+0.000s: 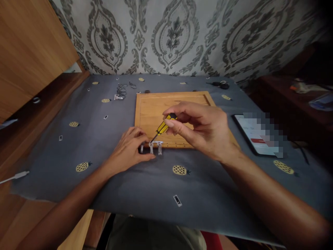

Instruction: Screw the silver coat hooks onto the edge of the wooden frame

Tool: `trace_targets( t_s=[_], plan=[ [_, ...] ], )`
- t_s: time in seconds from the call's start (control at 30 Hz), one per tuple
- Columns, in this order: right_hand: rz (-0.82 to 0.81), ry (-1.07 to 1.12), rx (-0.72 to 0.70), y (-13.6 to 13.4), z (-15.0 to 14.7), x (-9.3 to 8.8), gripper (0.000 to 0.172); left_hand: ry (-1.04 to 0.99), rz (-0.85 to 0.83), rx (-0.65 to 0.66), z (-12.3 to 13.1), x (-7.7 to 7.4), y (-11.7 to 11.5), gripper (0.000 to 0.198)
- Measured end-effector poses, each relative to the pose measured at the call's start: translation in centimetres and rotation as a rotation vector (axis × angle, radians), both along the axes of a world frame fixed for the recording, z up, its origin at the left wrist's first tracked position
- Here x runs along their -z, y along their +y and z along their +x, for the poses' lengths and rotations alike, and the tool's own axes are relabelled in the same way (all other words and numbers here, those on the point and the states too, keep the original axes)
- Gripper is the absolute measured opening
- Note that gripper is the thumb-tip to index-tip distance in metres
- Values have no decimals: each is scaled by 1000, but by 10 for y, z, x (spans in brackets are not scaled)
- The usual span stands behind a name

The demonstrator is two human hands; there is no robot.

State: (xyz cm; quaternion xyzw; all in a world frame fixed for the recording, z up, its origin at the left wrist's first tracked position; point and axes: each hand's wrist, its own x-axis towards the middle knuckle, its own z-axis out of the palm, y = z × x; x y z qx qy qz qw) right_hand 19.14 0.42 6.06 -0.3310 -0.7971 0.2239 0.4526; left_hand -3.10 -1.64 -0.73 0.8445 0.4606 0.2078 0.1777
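Observation:
My right hand [205, 130] is closed round a small screwdriver [163, 127] with a yellow and black handle. Its tip points down-left at a small metal bracket [153, 146] on the near edge of a wooden panel [156, 111]. My left hand [128, 149] rests on the grey cloth, its fingers curled and pinching the left end of that bracket. The panel lies flat on the table, just beyond both hands.
A grey cloth [104, 180] with pineapple prints covers the table. Several loose metal fittings [120, 92] lie at the back left, a dark object [220, 84] at the back right. A phone [256, 135] lies right of the panel. A white cable [15, 176] reaches in at the left.

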Motion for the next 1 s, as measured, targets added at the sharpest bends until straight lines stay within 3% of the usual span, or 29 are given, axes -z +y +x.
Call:
trace_targets(
  t_s=[0.43,1.0],
  plan=[
    [43,-32,-10,5,-1,7,14,1,-8,-7,1,-2,-1,29],
    [150,-147,-58,-1,2,2,16,-19,35,10,0,2,0,31]
  ],
)
